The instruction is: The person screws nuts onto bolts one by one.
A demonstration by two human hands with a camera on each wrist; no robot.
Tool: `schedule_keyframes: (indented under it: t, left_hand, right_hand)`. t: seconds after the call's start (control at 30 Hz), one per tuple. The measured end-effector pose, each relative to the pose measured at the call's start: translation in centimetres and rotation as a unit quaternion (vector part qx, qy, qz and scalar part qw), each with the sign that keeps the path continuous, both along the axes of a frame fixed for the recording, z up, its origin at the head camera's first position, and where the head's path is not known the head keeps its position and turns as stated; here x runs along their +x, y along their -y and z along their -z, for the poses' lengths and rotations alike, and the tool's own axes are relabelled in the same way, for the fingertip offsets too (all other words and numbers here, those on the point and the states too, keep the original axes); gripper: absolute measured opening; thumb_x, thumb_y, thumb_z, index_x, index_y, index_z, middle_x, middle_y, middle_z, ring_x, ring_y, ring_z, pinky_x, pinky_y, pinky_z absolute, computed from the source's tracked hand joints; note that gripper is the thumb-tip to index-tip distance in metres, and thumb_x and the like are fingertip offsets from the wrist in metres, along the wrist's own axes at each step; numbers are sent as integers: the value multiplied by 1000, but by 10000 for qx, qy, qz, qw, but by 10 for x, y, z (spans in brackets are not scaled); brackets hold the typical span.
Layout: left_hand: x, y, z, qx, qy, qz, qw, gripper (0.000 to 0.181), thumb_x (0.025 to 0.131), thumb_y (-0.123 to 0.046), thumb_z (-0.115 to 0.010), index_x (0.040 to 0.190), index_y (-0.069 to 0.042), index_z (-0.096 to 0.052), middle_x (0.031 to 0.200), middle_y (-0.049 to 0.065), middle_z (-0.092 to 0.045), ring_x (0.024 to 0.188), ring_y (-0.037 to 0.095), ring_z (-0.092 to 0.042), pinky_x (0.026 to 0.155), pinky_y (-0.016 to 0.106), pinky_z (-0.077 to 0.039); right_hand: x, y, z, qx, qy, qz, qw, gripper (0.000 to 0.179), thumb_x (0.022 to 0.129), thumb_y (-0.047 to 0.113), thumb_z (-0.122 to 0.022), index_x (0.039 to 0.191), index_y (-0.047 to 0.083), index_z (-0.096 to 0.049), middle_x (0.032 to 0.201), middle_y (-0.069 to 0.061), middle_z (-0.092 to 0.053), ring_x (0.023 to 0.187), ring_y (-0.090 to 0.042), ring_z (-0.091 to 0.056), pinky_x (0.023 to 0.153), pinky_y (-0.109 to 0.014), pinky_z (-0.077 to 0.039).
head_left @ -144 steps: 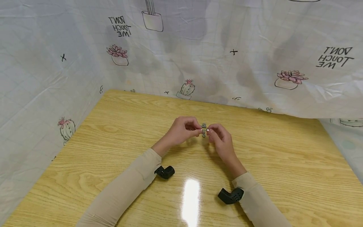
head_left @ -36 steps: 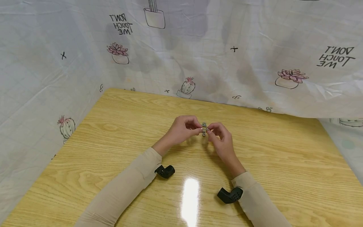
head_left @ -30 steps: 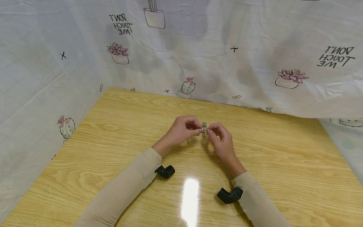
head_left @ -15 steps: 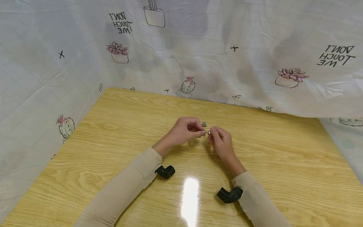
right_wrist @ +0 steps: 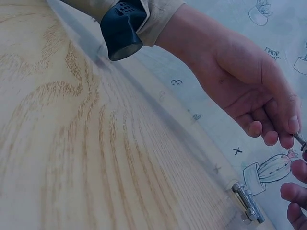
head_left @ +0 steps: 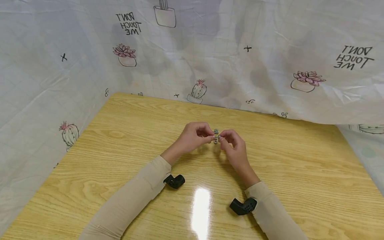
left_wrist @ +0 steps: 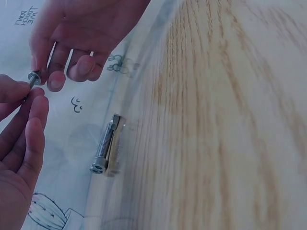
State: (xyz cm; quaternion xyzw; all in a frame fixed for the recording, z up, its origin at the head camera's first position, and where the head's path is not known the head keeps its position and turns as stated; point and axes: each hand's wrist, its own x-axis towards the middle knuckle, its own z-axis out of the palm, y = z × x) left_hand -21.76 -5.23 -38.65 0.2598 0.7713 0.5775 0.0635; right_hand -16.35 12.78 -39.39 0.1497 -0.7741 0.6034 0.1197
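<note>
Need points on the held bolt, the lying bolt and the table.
held bolt (left_wrist: 34,77): left wrist view, on its head end
lying bolt (left_wrist: 104,143): left wrist view, on its shank
table (head_left: 120,146): head view, on bare wood

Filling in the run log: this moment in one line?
left hand pinches small metal bolt | right hand pinches its other end | bolt held above table | threaded metal hardware lies on table

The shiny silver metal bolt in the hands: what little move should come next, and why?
Perhaps the right hand should gently twist the round, wide end of the shiny silver metal bolt: it touches that end, and the left hand pinches the thin shaft, which could steady it.
</note>
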Motion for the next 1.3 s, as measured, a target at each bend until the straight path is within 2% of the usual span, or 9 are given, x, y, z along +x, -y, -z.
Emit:
schedule_keyframes:
  t: [0.13, 0.37, 0.47, 0.57, 0.67, 0.8, 0.93, 1.17, 1.3]
  left_hand:
    - [1, 2, 1, 21, 51, 135, 9999, 6, 86, -10, -73, 90, -5, -71, 89, 6, -70, 74, 13, -66, 68, 26, -56]
    - [4, 2, 3, 78, 108, 380, 9992, 4, 85, -6, -72, 89, -4, -71, 89, 8, -69, 73, 12, -67, 71, 26, -58]
    - [4, 2, 4, 78, 88, 449, 9989, 3, 85, -5, -72, 88, -4, -71, 90, 8, -69, 74, 12, -67, 72, 26, -58]
    - [4, 2, 4, 79, 64, 407, 9991, 4, 85, -6, -73, 88, -4, -71, 90, 8, -69, 74, 11, -67, 72, 26, -58]
    - [5, 3, 4, 28, -29, 235, 9997, 6, 86, -8, -73, 89, -4, -71, 89, 7, -70, 74, 11, -66, 70, 25, -57]
    - [5, 4, 3, -17, -124, 43, 9999, 6, 86, -9, -73, 89, -4, -71, 87, 5, -70, 74, 11, -65, 67, 24, -55]
    - [3, 3, 2, -6, -93, 27, 10000, 5, 86, -9, -72, 89, -5, -71, 87, 6, -70, 74, 11, -65, 67, 24, -55]
    - [2, 2, 1, 4, 57, 151, 9999, 6, 87, -10, -72, 89, -5, -71, 88, 6, -69, 73, 13, -67, 66, 27, -56]
    - [0, 0, 2, -5, 121, 247, 9996, 5, 86, -8, -73, 89, -4, -71, 89, 7, -69, 74, 12, -67, 69, 26, -57]
  right_hand:
    - [1, 1, 2, 98, 55, 36, 9999, 14, 97, -2, -48, 98, -13, -56, 82, -28, -56, 66, -23, -54, 67, -24, -53]
    - [4, 5, 2, 215, 74, 185, 9996, 25, 99, 0, -45, 78, -8, -55, 68, -22, -50, 63, -19, -48, 61, -21, -44]
    - [5, 7, 1, 344, 139, 287, 9989, 31, 100, 1, -42, 73, -7, -55, 65, -21, -49, 61, -22, -46, 59, -20, -40]
    - [5, 7, 1, 401, 117, 347, 9985, 30, 102, 3, -40, 79, -9, -56, 67, -24, -51, 61, -30, -46, 57, -21, -42]
    - [5, 7, 2, 236, 41, 314, 9992, 21, 100, 1, -42, 92, -11, -57, 75, -25, -54, 63, -35, -49, 59, -26, -46]
    - [6, 8, 4, 51, -91, 263, 9996, 13, 95, -5, -49, 103, -12, -56, 83, -13, -58, 63, -28, -52, 64, -29, -52]
    - [4, 6, 3, 58, -95, 208, 9997, 13, 92, -7, -50, 102, -12, -56, 83, -3, -58, 64, -23, -53, 67, -30, -55]
    - [2, 3, 2, 153, 59, 113, 9998, 14, 97, -1, -47, 96, -12, -56, 81, -26, -56, 66, -27, -53, 67, -27, -53]
    - [1, 2, -1, 279, 109, 158, 9994, 19, 98, 1, -46, 85, -9, -55, 71, -23, -52, 63, -22, -50, 65, -22, -47]
